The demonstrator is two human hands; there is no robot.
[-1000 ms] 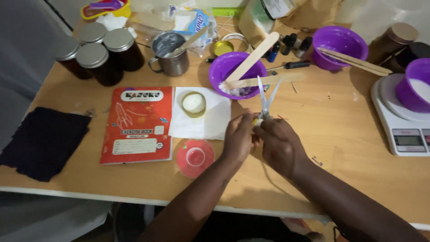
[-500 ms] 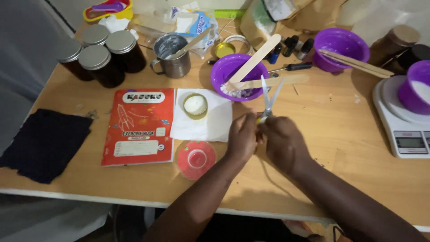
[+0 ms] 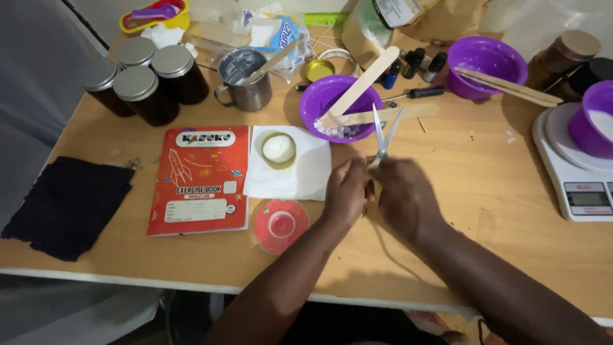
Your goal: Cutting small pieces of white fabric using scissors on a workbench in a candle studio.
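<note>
My right hand (image 3: 403, 195) grips a pair of scissors (image 3: 384, 135) whose silver blades point up and stand slightly apart. Close against it on the left, my left hand (image 3: 346, 190) has its fingers pinched together next to the scissor handles; what it pinches is too small to make out. Left of both hands a small gold tin of white wax (image 3: 279, 149) sits on a white paper napkin (image 3: 302, 174). Just beyond the blades is a purple bowl (image 3: 317, 101) with wooden sticks (image 3: 362, 83) in it.
A red exercise book (image 3: 200, 179), a red plastic lid (image 3: 280, 224) and a dark cloth (image 3: 64, 204) lie at the left. Dark jars (image 3: 156, 80) and a metal mug (image 3: 246, 80) stand behind. A white scale (image 3: 575, 176) with a purple bowl (image 3: 595, 119) is at the right.
Both hands have stayed close together with the scissors upright; the blades have closed a little and the hands shifted slightly.
</note>
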